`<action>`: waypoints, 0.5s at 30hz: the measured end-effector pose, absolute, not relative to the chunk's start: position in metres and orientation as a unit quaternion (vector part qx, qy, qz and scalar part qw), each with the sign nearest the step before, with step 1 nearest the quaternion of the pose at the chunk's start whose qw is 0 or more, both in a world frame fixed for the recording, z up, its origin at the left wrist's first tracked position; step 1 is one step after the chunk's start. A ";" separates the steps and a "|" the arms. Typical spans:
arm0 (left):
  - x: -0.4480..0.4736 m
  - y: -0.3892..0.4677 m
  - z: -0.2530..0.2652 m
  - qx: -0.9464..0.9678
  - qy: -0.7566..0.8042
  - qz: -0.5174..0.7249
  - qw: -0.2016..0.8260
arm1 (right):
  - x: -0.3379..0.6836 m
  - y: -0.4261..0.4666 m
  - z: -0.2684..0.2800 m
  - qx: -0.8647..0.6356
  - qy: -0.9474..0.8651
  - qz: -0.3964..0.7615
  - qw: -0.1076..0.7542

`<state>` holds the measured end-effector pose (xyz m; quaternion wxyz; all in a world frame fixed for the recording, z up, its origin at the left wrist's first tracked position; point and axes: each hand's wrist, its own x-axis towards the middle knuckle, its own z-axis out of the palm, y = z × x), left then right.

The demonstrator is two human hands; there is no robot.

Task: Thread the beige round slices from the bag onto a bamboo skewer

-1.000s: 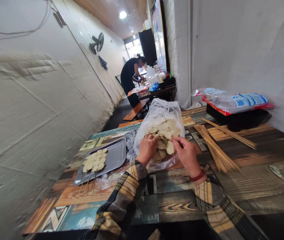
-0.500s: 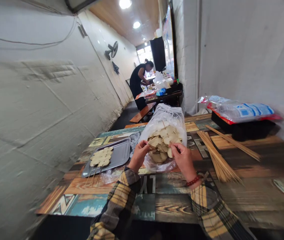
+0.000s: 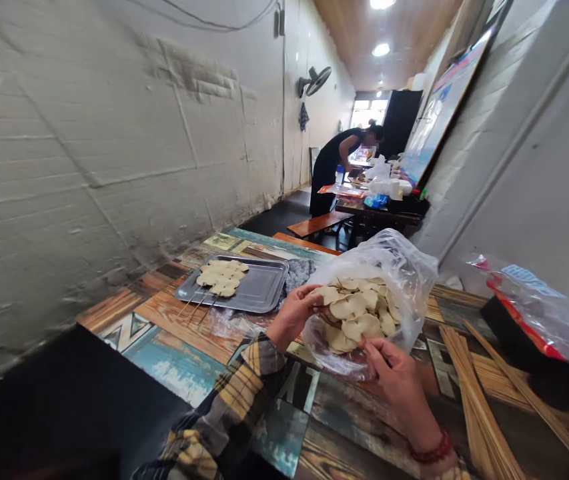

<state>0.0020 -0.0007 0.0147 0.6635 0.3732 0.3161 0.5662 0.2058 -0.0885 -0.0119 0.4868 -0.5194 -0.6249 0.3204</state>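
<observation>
Crinkly clear bag [image 3: 404, 273], pale round slices [image 3: 357, 310]

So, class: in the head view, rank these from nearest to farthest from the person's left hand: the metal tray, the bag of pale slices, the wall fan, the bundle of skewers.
From the left hand:
1. Bag of pale slices, touching it, just right.
2. Metal tray, to the left on the table.
3. Bundle of skewers, far right, beyond the right hand.
4. Wall fan, high on the far wall.

A single head-worn view looks forward and down from close above the painted wooden tabletop [image 3: 174, 333], tilted and turned leftward toward the white brick wall [image 3: 114, 167]. The near edge sits close; the narrow room recedes to a far person in black [image 3: 337, 163].
</observation>
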 end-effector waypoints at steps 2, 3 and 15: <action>0.002 0.003 0.009 0.367 0.321 0.576 0.657 | 0.207 -0.095 -0.019 -0.535 -0.622 0.363 0.442; 0.002 0.004 0.006 0.364 0.327 0.580 0.652 | 0.207 -0.098 -0.022 -0.545 -0.622 0.375 0.419; -0.013 0.005 0.006 0.334 0.356 0.613 0.622 | 0.212 -0.113 -0.031 -0.584 -0.625 0.362 0.371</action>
